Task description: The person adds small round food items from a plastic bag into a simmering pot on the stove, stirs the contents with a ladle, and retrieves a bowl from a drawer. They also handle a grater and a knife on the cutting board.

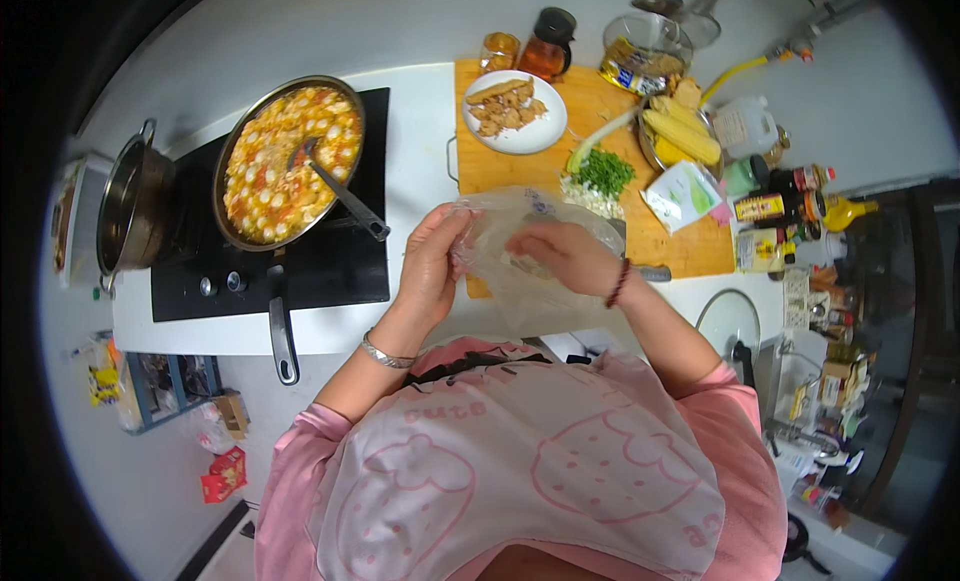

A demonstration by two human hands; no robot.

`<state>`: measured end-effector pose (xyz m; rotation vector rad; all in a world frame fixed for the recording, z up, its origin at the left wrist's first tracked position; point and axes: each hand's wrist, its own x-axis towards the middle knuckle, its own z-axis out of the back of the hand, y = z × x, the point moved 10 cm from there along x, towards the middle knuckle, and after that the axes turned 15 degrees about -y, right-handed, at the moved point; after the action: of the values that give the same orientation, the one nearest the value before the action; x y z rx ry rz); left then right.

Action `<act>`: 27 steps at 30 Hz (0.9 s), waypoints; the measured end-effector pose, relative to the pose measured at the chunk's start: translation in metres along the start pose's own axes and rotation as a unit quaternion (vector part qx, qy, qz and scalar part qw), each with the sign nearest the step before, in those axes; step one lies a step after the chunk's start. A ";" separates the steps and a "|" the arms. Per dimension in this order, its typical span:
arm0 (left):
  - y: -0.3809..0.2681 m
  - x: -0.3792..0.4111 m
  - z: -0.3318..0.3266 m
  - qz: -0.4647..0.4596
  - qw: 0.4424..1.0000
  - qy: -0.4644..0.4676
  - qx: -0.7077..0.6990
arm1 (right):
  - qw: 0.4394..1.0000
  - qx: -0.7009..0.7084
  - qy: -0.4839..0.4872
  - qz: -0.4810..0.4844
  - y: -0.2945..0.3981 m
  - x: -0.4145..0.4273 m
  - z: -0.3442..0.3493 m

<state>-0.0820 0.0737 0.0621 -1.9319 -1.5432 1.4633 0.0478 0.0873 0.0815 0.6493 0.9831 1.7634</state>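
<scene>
My left hand [431, 262] grips the rim of a thin clear plastic bag [517, 307] between thumb and fingers, over the counter's front edge. At the bag's mouth is my right hand [566, 258], blurred, its fingers bent down towards something pale inside. Whether those fingers hold anything is hidden. Just beyond the bag, chopped green herbs [606, 172] and chopped white pieces [596, 202] lie on a wooden cutting board [517, 172]. A knife handle [651, 273] sticks out from behind my right wrist.
On the black cooktop [330, 277] stands a frying pan [219, 198] of orange-red stew, a spatula [345, 195] resting in it. Left is a steel pot [139, 206]. A plate [551, 127] of fried pieces, a bowl of corn [682, 135] and bottles [780, 206] stand right.
</scene>
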 end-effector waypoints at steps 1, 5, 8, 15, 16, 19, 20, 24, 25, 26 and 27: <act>-0.001 -0.002 -0.004 -0.010 1.000 0.020 0.000 | 0.992 -0.107 -0.042 0.056 -0.005 -0.003 -0.001; -0.015 -0.020 -0.020 -0.062 0.993 0.098 0.025 | 0.956 -0.292 0.011 0.004 -0.043 -0.004 -0.008; -0.026 -0.037 -0.027 -0.091 0.983 0.160 -0.007 | 0.980 -0.180 0.052 -0.065 -0.039 -0.010 -0.010; -0.051 -0.059 -0.059 -0.191 0.953 0.235 -0.019 | 0.976 -0.198 0.025 -0.085 -0.055 -0.007 -0.003; -0.038 -0.035 -0.048 -0.171 0.960 0.221 0.025 | 0.971 -0.184 0.039 -0.149 -0.061 -0.011 0.000; 0.056 0.028 0.051 0.007 0.967 -0.057 0.248 | 0.957 -0.283 -0.048 -0.048 -0.089 -0.010 -0.008; 0.072 0.028 0.051 0.029 0.963 -0.055 0.262 | 0.953 -0.280 -0.079 -0.079 -0.111 -0.012 -0.007; 0.104 0.037 0.037 0.011 0.951 -0.041 0.305 | 0.938 -0.289 -0.187 0.045 -0.102 -0.001 -0.004; 0.102 0.038 0.028 -0.002 0.949 -0.044 0.313 | 0.929 -0.289 -0.211 0.099 -0.089 0.003 -0.004; 0.095 0.035 0.018 -0.016 0.960 -0.055 0.276 | 0.917 -0.286 -0.234 0.153 -0.078 0.006 -0.005; 0.099 0.043 0.017 -0.023 0.961 -0.048 0.271 | 0.933 -0.255 -0.208 0.145 -0.083 0.014 -0.011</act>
<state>-0.0427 0.0644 -0.0393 -1.5103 -1.0548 1.7524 0.0746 0.1124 0.0053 0.8073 0.1243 1.9212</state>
